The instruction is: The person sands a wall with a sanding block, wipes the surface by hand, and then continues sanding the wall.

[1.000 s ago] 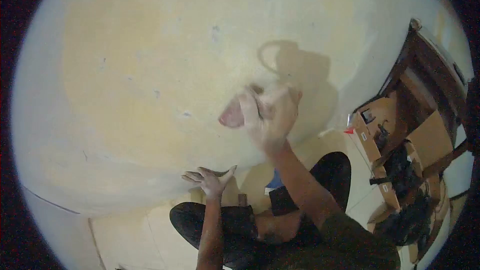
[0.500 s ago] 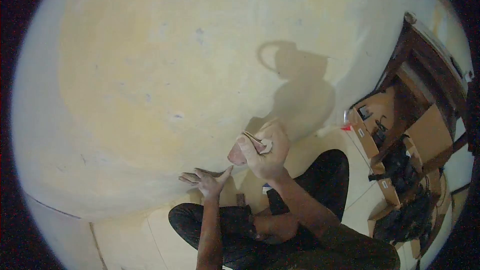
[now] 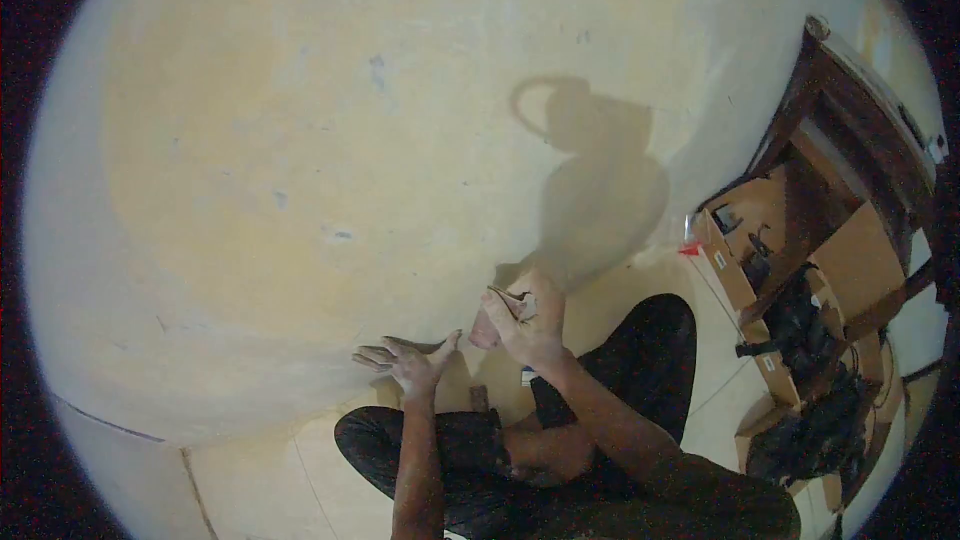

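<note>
My right hand (image 3: 538,328) is closed around a folded, reddish-brown piece of sandpaper (image 3: 484,330), its pale edge curling out by the thumb. It is close to the lower part of the patchy yellow and white wall (image 3: 260,140). To its left, my left hand (image 3: 412,364) is open, fingers spread at the foot of the wall with nothing in them. Pale dust coats both hands. Between my hands and my legs, a small brown block (image 3: 479,398) lies on the floor.
My bent legs (image 3: 650,345) in dark trousers are close below my hands. On the right, open cardboard boxes (image 3: 862,255) hold dark bags and cables, beside a dark wooden frame (image 3: 870,130). A small red item (image 3: 690,249) lies by the wall. Pale tiles (image 3: 270,480) cover the floor.
My right hand has moved down a little with the sandpaper, away from the higher spot on the wall. My left hand stays spread in nearly the same place. The view has shifted slightly.
</note>
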`<control>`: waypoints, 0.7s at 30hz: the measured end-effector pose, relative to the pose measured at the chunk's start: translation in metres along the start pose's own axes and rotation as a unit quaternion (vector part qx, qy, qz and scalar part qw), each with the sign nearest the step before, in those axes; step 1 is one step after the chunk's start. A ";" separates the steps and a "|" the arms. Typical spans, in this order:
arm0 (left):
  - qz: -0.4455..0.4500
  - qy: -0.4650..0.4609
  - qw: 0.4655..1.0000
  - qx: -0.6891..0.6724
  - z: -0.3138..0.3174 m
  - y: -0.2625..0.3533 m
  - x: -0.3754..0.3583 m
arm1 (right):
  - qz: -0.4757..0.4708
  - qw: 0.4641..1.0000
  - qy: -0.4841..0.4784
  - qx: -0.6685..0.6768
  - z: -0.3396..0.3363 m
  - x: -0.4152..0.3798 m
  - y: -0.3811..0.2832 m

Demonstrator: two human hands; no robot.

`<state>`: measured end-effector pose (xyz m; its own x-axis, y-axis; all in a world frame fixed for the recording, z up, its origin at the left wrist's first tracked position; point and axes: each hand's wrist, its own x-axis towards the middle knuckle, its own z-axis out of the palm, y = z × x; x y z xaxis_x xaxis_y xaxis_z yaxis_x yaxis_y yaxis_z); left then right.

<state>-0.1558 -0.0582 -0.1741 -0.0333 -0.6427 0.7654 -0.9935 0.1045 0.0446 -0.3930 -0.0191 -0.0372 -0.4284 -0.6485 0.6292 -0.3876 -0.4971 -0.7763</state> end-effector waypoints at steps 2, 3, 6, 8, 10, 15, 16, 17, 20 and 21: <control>0.000 0.006 1.000 -0.002 -0.001 0.002 0.003 | 0.049 0.999 -0.007 -0.005 0.000 -0.009 0.007; -0.001 0.002 1.000 -0.002 -0.001 0.001 0.002 | 0.082 0.997 -0.009 -0.005 -0.001 -0.013 0.008; 0.004 -0.001 1.000 0.000 -0.001 0.001 0.002 | 0.140 0.990 -0.003 0.022 -0.004 -0.024 0.025; 0.018 0.007 1.000 0.003 -0.003 0.001 0.006 | 0.175 0.983 0.006 0.048 -0.004 -0.036 0.047; 0.012 -0.004 1.000 0.003 -0.003 0.002 0.005 | 0.219 0.973 0.017 0.074 -0.005 -0.048 0.071; -0.011 -0.029 0.999 -0.009 0.004 -0.003 -0.002 | 0.287 0.955 0.051 0.061 -0.016 -0.059 0.100; -0.019 -0.040 0.999 -0.008 0.005 -0.003 -0.004 | 0.308 0.947 0.057 0.068 -0.017 -0.065 0.110; -0.027 -0.050 0.998 -0.007 0.003 -0.002 -0.004 | 0.306 0.948 0.064 0.055 -0.020 -0.066 0.110; -0.019 -0.049 0.999 -0.006 0.001 0.002 0.001 | 0.325 0.941 0.081 0.039 -0.026 -0.071 0.123; -0.013 -0.041 0.999 -0.009 0.001 0.002 0.002 | 0.342 0.935 0.085 0.047 -0.026 -0.076 0.139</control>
<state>-0.1575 -0.0607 -0.1731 -0.0170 -0.7053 0.7087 -0.9922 0.0995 0.0752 -0.4359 -0.0244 -0.1919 -0.6756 -0.7368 -0.0251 0.0945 -0.0529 -0.9941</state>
